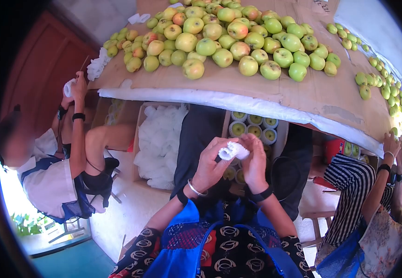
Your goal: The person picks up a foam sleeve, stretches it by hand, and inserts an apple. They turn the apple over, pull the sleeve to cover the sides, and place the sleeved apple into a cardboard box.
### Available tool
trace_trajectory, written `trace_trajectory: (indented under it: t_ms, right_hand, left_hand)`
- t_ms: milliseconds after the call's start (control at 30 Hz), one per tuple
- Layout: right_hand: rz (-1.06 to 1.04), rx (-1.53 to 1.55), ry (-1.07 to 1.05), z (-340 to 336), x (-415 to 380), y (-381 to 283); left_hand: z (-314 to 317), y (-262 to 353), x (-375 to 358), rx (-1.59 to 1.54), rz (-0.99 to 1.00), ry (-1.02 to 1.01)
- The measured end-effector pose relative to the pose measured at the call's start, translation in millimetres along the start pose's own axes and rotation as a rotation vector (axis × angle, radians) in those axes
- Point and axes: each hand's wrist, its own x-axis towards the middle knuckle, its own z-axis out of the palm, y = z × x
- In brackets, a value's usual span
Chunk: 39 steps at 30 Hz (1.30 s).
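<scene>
Both my hands are raised in front of my chest, around a white foam net sleeve. My left hand grips the sleeve's near end, with its rolled opening facing left. My right hand has its fingers pressed together against the sleeve's right side. Whether anything is inside the sleeve cannot be seen. Below and behind my hands is a box of green apples in foam nets, partly hidden by my hands. To its left, a box holds a heap of white foam nets.
A cardboard-covered table with a white padded edge bears a large pile of green and reddish apples. A person sits at the left holding a foam net. Another person reaches onto the table at the right.
</scene>
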Motion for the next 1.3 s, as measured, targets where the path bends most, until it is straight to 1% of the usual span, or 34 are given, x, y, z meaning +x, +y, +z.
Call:
trace_trajectory:
  t_ms: [33, 67, 100, 133, 167, 200, 233, 300, 367, 433, 467, 533, 567, 600, 633, 733, 800, 867, 933, 967, 1033, 1067, 1100, 1133, 1167, 1233, 1267, 1300]
  right_hand:
    - [-0.140, -0.151, -0.097, 1.6, 0.2, -6.4]
    - [-0.120, -0.198, -0.151, 2.3, -2.5, -16.6]
    - [-0.117, -0.198, -0.150, 4.6, -4.9, -25.2]
    - [-0.143, -0.319, -0.271, 6.6, -7.2, -34.1]
    - [-0.170, -0.440, -0.392, 8.4, -9.4, -42.6]
    - [-0.067, -0.428, -0.448, 10.3, -11.7, -49.6]
    - [-0.069, -0.429, -0.447, 9.2, -11.5, -52.3]
    - [0.000, -0.572, -0.517, 7.9, -10.8, -55.0]
    - [0.009, -0.547, -0.500, 5.6, -9.2, -48.7]
    - [-0.081, -0.600, -0.451, 1.5, -7.0, -42.7]
    - [-0.083, -0.601, -0.450, 0.6, -7.3, -41.2]
    - [-0.133, -0.445, -0.380, 5.3, -8.6, -39.7]
    - [-0.133, -0.445, -0.379, 6.8, -8.3, -40.0]
    - [-0.142, -0.447, -0.329, 7.8, -7.6, -40.9]
    - [-0.152, -0.449, -0.278, 8.0, -7.2, -41.8]
    - [-0.159, -0.421, -0.277, 7.7, -8.4, -41.5]
    - [-0.177, -0.427, -0.269, 7.5, -8.1, -39.5]
    - [-0.199, -0.434, -0.258, 9.2, -8.1, -39.0]
    - [-0.315, -0.486, -0.199, 12.4, -10.2, -39.3]
    - [-0.316, -0.487, -0.199, 10.3, -9.3, -39.1]
    - [-0.584, -0.852, -0.179, 8.4, -6.2, -37.6]
    - [-0.584, -0.849, -0.180, 9.3, -6.6, -36.7]
    - [-0.622, -0.925, -0.159, 15.0, -9.2, -37.0]
    - [-0.660, -1.002, -0.137, 20.6, -12.0, -36.9]
    - [-0.659, -1.002, -0.137, 25.6, -14.3, -36.3]
    - [-0.652, -1.117, -0.170, 36.4, -17.5, -34.8]
    - [-0.637, -1.113, -0.215, 40.1, -20.1, -34.2]
    - [-0.557, -0.998, -0.285, 38.1, -20.2, -30.3]
  left_hand:
    - [-1.5, 1.8, 0.4, 0.002, -0.003, 0.004]
    - [-2.5, 3.7, 1.0, -0.009, -0.012, 0.010]
    - [-2.9, 4.3, 0.8, -0.022, -0.022, 0.016]
    - [-2.3, 3.2, -0.2, -0.025, -0.024, 0.016]
    - [-1.0, 1.0, -0.8, -0.123, -0.097, 0.017]
    - [-0.1, -1.5, -1.3, -0.219, -0.168, 0.016]
    - [0.5, -6.1, -2.7, -0.220, -0.167, 0.015]
    - [0.4, -13.1, -5.6, -0.277, -0.180, 0.039]
    - [-2.5, -13.0, -4.0, -0.229, -0.184, 0.056]
    - [-2.4, -14.2, -4.4, -0.186, -0.188, 0.070]
    - [-2.4, -18.1, -5.7, -0.224, -0.209, 0.089]
    - [-2.6, -19.0, -5.2, -0.260, -0.228, 0.106]
    - [-2.3, -17.5, -4.8, -0.374, -0.261, 0.146]
    - [-1.6, -16.0, -4.6, -0.489, -0.293, 0.186]
    - [-1.1, -15.3, -5.0, -0.492, -0.293, 0.184]
    - [-0.2, -16.5, -6.9, -0.471, -0.282, 0.177]
    - [-0.6, -20.0, -5.3, -0.374, -0.239, 0.145]
    - [-0.7, -13.9, -6.0, -0.314, -0.217, 0.155]
    - [1.4, -15.1, -8.8, -0.150, -0.217, 0.191]
    - [2.3, -13.9, -8.9, -0.151, -0.215, 0.190]
    - [4.0, -9.2, -7.9, 0.113, -0.166, 0.147]
    - [6.9, -9.0, -9.0, 0.187, -0.171, 0.107]
    - [11.8, -7.5, -7.9, 0.189, -0.172, 0.107]
    - [18.3, -5.3, -6.5, 0.130, -0.156, 0.052]
    - [23.2, -3.9, -5.8, 0.071, -0.140, -0.003]
    - [27.6, -10.3, -11.8, 0.020, -0.168, -0.023]
    - [29.3, -17.6, -14.9, -0.134, -0.194, -0.025]
    - [34.3, -25.3, -15.2, -0.298, -0.212, -0.029]
